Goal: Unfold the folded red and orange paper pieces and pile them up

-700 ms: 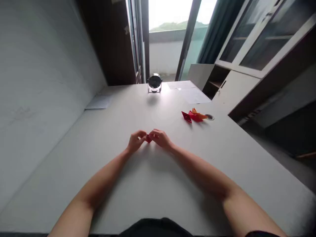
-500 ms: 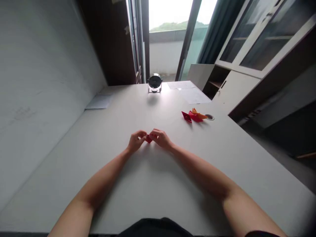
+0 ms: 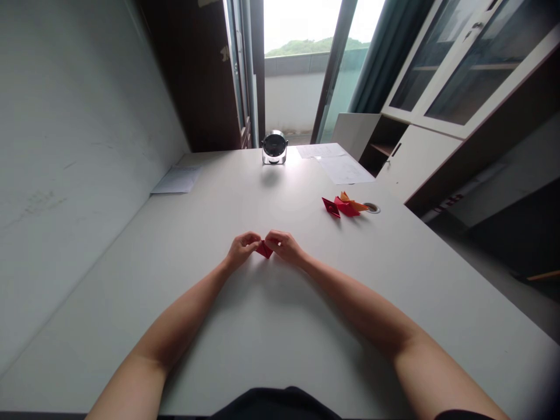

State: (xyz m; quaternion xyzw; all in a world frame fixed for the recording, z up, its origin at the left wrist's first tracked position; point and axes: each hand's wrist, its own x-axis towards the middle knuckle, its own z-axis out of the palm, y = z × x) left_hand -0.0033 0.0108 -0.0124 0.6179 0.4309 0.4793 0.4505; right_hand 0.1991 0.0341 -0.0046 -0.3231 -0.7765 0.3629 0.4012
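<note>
A small piece of folded red paper [image 3: 265,251] is held between my two hands, just above or on the white table [image 3: 280,326]; which of the two I cannot tell. Its lower part forms a point towards me, with a dark crease down the middle. My left hand [image 3: 242,247] pinches its left upper edge between thumb and fingers. On the other side, my right hand [image 3: 283,244] pinches the right upper edge, and its fingers cover part of the paper.
To the right lie a red folded paper piece [image 3: 331,207] and red and orange folded paper shapes [image 3: 350,205], beside a round cable hole [image 3: 371,207]. A small round device on a stand [image 3: 275,146] is at the far edge. Paper sheets [image 3: 345,169] lie far right, another sheet [image 3: 176,179] at left.
More of the red paper now shows below my fingers, its point reaching closer to me. Both hands have shifted very slightly and keep their pinch.
</note>
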